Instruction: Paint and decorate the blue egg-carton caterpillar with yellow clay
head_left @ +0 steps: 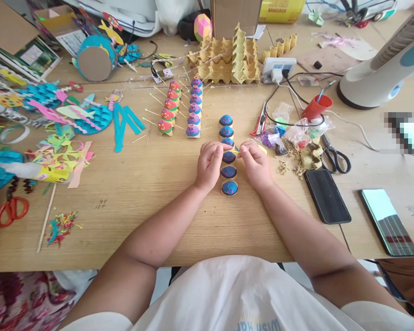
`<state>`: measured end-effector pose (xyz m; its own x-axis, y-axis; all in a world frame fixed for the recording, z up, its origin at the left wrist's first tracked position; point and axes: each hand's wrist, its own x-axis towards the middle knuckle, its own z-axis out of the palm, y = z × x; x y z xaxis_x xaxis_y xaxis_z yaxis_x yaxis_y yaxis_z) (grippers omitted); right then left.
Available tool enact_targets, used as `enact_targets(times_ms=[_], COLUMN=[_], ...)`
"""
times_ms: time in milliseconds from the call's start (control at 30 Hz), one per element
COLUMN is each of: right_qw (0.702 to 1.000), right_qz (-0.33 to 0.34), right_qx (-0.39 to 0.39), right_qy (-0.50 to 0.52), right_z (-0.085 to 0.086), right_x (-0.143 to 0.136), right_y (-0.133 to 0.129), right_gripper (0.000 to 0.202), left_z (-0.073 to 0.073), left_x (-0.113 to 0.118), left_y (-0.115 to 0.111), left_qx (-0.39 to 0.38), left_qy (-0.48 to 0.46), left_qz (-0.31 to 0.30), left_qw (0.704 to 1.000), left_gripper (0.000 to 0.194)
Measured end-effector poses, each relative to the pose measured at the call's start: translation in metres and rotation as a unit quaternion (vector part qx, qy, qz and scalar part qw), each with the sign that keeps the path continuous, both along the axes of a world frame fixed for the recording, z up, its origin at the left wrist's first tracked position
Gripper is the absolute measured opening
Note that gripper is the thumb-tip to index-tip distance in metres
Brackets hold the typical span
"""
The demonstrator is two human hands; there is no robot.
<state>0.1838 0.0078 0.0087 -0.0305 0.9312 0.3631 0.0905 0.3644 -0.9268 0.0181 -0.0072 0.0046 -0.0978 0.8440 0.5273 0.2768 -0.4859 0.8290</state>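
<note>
In the head view, a row of blue painted egg-carton cups [229,172] with small faces runs away from me on the table. Over the middle of this row, my right hand [255,165] pinches a thin yellow tool [262,149] whose wider end shows past the fingers. My left hand [209,164] is closed in a pinch just left of the row, close to the tool's tip. Whatever lies between its fingertips is too small to make out. Farther back stand a red-and-green row [169,110] and a purple row [193,112], with pins sticking out sideways.
Plain egg cartons [221,59] lie at the back. To the right are a red cup [316,107], black scissors [335,156], a dark phone [327,196], a lit phone [388,223] and a fan [369,78]. Paper scraps [64,158] and red-handled scissors [12,210] lie left.
</note>
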Motion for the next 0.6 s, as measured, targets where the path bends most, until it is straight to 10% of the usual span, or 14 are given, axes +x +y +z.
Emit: enact_targets(times_ms=[600], right_qw=[1.0], right_qz=[0.012], right_qx=[0.005], right_qy=[0.015], right_z=[-0.0015], right_x=[-0.0005], right_y=[0.0002], right_gripper=[0.064], left_z=[-0.0052], left_x=[0.0021], left_y=[0.0027], left_qx=[0.063], left_qy=[0.058], left_qz=[-0.001], left_qw=[0.996], left_gripper=[0.035])
